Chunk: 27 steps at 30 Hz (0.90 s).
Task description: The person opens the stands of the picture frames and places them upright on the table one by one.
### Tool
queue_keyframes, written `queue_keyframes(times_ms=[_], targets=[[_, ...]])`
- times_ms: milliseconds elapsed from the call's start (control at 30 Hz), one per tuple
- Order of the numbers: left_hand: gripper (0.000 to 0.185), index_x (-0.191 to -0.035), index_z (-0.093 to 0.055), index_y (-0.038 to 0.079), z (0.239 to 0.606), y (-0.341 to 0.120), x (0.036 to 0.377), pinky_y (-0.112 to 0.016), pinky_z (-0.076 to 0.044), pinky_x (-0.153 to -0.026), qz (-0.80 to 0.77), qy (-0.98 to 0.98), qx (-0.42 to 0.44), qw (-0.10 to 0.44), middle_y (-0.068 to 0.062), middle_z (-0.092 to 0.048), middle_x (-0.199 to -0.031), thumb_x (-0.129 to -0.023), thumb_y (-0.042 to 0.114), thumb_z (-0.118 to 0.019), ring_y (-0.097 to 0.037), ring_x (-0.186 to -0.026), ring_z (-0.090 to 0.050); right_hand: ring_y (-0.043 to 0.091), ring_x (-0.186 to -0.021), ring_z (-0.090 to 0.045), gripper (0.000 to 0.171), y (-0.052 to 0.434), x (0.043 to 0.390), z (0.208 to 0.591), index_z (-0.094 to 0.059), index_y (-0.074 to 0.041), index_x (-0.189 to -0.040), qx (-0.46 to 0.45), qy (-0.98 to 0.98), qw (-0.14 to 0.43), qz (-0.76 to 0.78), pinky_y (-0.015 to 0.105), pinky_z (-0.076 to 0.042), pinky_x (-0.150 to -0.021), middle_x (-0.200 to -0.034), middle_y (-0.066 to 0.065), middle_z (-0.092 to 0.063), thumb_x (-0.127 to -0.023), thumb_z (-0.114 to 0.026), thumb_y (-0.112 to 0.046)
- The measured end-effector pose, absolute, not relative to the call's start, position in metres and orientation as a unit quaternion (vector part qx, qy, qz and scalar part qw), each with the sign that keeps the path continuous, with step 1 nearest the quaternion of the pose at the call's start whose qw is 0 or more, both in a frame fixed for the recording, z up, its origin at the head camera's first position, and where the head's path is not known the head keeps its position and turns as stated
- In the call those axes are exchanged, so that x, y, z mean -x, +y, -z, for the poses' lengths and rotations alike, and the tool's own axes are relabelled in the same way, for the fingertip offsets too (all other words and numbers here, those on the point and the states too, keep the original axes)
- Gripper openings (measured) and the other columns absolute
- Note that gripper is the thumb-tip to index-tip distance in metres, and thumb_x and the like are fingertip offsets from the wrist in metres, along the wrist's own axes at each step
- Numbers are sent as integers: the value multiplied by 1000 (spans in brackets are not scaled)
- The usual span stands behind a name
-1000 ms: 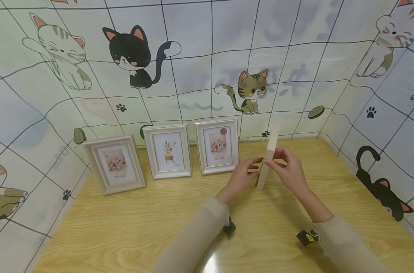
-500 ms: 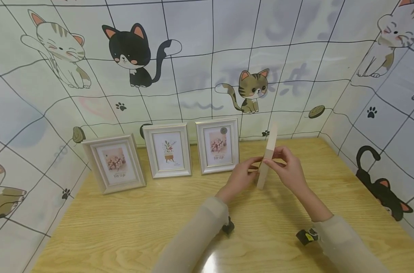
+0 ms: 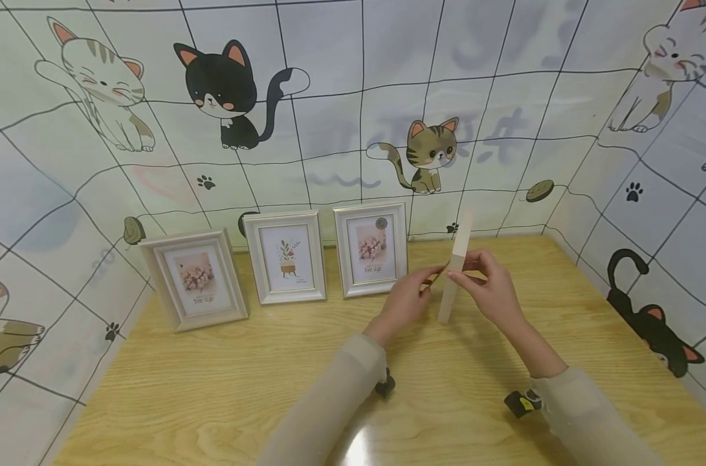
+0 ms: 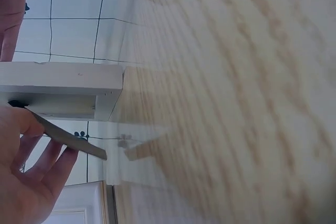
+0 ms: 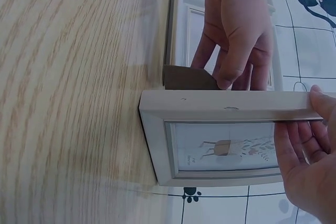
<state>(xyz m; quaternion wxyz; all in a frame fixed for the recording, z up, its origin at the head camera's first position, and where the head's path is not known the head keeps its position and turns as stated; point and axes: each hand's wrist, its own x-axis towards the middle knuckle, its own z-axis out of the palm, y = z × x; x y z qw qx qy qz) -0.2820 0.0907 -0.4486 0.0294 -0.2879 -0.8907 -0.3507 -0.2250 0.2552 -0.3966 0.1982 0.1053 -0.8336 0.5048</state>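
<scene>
A white picture frame point(image 3: 450, 298) stands upright on the table, edge-on to the head view. Its front, with a potted-plant print point(image 5: 223, 148), shows in the right wrist view. My right hand point(image 3: 497, 290) grips the frame's near edge, thumb on the edge and fingers over the front. Behind the frame, my left hand point(image 3: 404, 301) pinches a thin brown stand leg point(image 4: 71, 139) between thumb and fingers. That leg is angled away from the frame's back, as the left wrist view shows. Its attachment at the back is mostly hidden by the left hand.
Three more white frames stand in a row to the left: one at the far left point(image 3: 184, 317), one in the middle point(image 3: 256, 262) and one beside my left hand point(image 3: 342, 259). A cat-print sheet point(image 3: 335, 65) covers the walls behind the wooden table point(image 3: 230, 382).
My left hand has shifted slightly left, drawing the stand leg away from the frame's back. The right hand keeps its grip, and the frame has barely moved.
</scene>
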Motion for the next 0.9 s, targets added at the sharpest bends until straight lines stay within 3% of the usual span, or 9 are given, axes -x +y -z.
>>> queue_keyframes(times_ms=[367, 633, 900], targets=[[58, -148, -47, 33, 445, 88, 283, -29, -58, -88, 237, -928, 274, 92, 5, -61, -141, -97, 4, -53, -16, -118, -64, -12, -94, -57, 29, 254, 226, 396, -57, 4, -113, -106, -838, 194, -498, 3, -51, -79, -104, 7, -61, -91, -71, -8], [62, -146, -48, 34, 441, 87, 285, -28, -58, -88, 206, -933, 275, 110, 7, -62, -139, -94, 1, -56, -15, -116, -65, -11, -94, -57, 30, 255, 226, 396, -57, 3, -114, -103, -839, 193, -499, 3, -51, -79, -104, 4, -61, -91, -71, -9], [62, -146, -47, 36, 439, 91, 285, -24, -58, -77, 174, -940, 273, 109, 9, -61, -139, -95, 4, -59, -14, -115, -65, -11, -93, -58, 29, 258, 223, 397, -56, 4, -113, -112, -835, 199, -500, 4, -53, -80, -101, 1, -61, -91, -71, -6]])
